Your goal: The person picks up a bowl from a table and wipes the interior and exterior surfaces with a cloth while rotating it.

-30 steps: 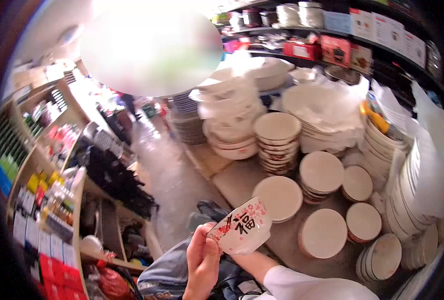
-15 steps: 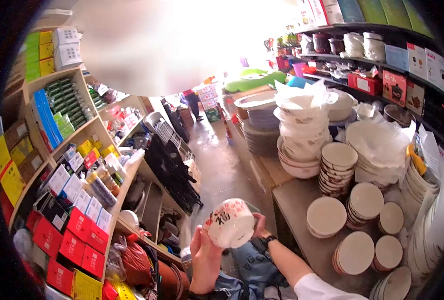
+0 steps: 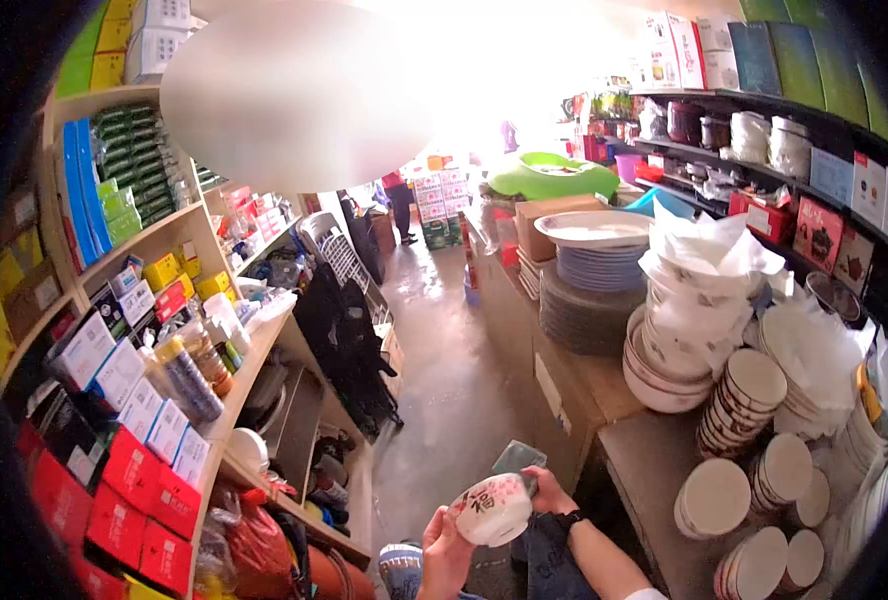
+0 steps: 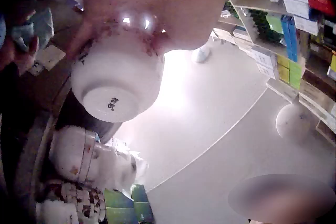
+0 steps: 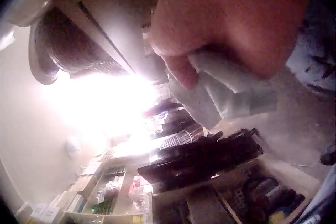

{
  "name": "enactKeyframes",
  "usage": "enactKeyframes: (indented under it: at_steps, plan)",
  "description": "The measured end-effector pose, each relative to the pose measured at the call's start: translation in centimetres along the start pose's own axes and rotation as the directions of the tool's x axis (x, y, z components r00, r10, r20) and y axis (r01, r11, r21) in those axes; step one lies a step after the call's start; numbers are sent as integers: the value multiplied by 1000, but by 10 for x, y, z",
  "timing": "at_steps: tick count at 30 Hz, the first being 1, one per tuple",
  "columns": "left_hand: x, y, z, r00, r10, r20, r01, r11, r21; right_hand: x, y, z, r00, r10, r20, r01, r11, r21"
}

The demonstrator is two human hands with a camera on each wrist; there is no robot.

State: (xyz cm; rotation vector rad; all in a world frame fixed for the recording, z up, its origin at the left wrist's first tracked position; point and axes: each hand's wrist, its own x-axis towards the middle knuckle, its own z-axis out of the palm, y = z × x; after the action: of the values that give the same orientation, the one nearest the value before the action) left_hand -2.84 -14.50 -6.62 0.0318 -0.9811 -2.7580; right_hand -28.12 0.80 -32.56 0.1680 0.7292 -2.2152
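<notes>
A white bowl [image 3: 494, 512] with pink blossoms and a black character is tilted on its side, its outer wall toward me in the head view. My left hand [image 3: 446, 556] grips it by the rim. In the left wrist view the foot of the bowl [image 4: 110, 103] shows a small dark mark. My right hand [image 3: 552, 492] is just beyond the bowl and pinches a folded pale grey-green cloth [image 3: 521, 457]. The right wrist view shows the cloth [image 5: 231, 95] hanging creased below the thumb and fingers. The bowl's inside is hidden.
At right, stacked bowls [image 3: 712, 498] and paper-wrapped dishes [image 3: 699, 300] crowd a low table [image 3: 654, 470]. Shelves of boxes [image 3: 144, 470] line the left side. Between them an aisle [image 3: 429, 360] runs forward, with a folded black item [image 3: 342, 345] leaning along its left.
The head view has swung up and left toward the aisle. The bowl has turned in my left hand, and my right hand with the cloth has come into sight beside it.
</notes>
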Motion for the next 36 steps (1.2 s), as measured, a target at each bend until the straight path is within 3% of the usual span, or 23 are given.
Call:
enactKeyframes:
  at_steps: [1,3,5,7,10,14,16,18,21,22,23,24,25,27,29,30,31,33,34,35,36]
  plan:
    - [10,-3,-21,1000,-12,15,12,1000,3,19,1,-18,999,-37,16,36,999,38]
    - [32,-6,-40,999,-31,24,31,1000,1,-29,-12,70,992,-91,-86,99,991,93]
    - [57,-5,-51,995,-49,-81,49,999,-9,-8,-10,61,984,-149,-93,157,985,76]
    - [86,-17,-70,996,-45,-82,44,999,-15,3,-10,46,979,-176,-108,181,983,38]
    - [134,-23,-100,995,-50,-89,51,999,18,-14,-29,116,959,-259,-115,254,966,-54]
    - [203,-32,-127,995,-84,-51,84,996,8,34,-41,106,954,-274,-121,249,950,-188]
    - [235,-47,-157,990,-130,-50,129,991,-17,70,-46,76,962,-242,-126,222,963,-156]
    - [260,-59,-187,992,-120,39,120,993,9,91,-44,62,969,-211,-129,198,974,-107]
    - [273,-72,-219,976,-218,-12,217,975,-48,121,-39,44,979,-129,-156,121,991,-61]
    - [275,-80,-230,976,-219,-21,217,974,-61,138,-34,23,967,-229,-113,201,956,-214]
    - [278,-86,-238,972,-228,-48,224,971,-79,135,-36,51,948,-314,-57,274,892,-359]
    - [280,-88,-244,973,-229,-33,229,973,-11,122,-41,78,985,-173,-8,172,980,-96]
    - [283,-87,-246,972,-234,-14,235,970,62,124,-38,90,988,-152,-35,148,985,-86]
    - [287,-87,-240,960,-250,-124,267,952,152,133,-31,94,965,-235,119,260,922,-286]
    - [295,-89,-237,976,-172,-131,178,983,39,139,-28,92,944,-309,117,331,884,-331]
    - [298,-89,-235,964,-182,-194,190,982,24,140,-24,83,968,-251,7,239,912,-332]
    - [304,-90,-230,963,-183,-198,191,981,26,143,-24,81,969,-248,5,236,914,-329]
    - [309,-103,-225,922,-130,-364,160,986,53,145,-24,82,976,-217,18,215,952,-219]
    - [309,-113,-238,915,-72,-397,150,974,170,148,-22,82,974,-214,75,225,949,-219]
    - [308,-109,-239,916,-69,-396,149,973,175,148,-22,90,973,-216,79,228,950,-215]
    - [305,-118,-244,862,-96,-498,204,965,165,146,-21,84,976,-193,100,213,943,-256]
